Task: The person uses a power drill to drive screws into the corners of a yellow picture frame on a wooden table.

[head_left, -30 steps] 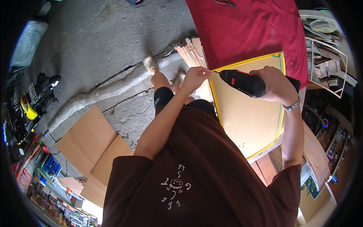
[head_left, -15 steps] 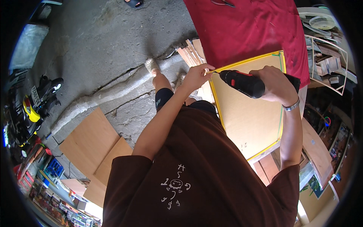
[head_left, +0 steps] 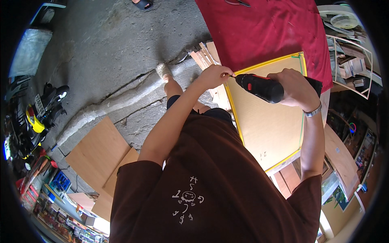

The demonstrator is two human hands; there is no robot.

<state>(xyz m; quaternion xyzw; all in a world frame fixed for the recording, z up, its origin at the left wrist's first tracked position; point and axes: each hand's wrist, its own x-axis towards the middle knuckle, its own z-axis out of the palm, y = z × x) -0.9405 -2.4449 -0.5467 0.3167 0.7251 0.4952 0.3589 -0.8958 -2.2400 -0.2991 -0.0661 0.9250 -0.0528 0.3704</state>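
My right hand [head_left: 295, 90] is wrapped round a black and red cordless drill [head_left: 259, 87], which lies level with its nose pointing left. At the drill's tip, my left hand [head_left: 216, 76] is closed in a pinch by the near-left corner of the frame; whatever sits between the fingertips is too small to make out. Under the drill rests a flat tan panel [head_left: 269, 125] edged with a yellow frame [head_left: 263, 62]. A green strip runs along its right side. The panel lies partly on a red cloth [head_left: 263, 30].
Wooden strips [head_left: 204, 56] are stacked left of the panel. Plywood sheets [head_left: 97, 152] lean at the lower left. A pair of pliers [head_left: 238, 3] lies on the cloth's far end. A fan [head_left: 344, 21] and a thin metal frame [head_left: 370, 67] stand at the right. A motorcycle [head_left: 38, 111] is at the far left.
My left hand has shifted slightly, its fingertips now drawn in at the drill's tip. The drill has moved up a little and stays in my right hand.
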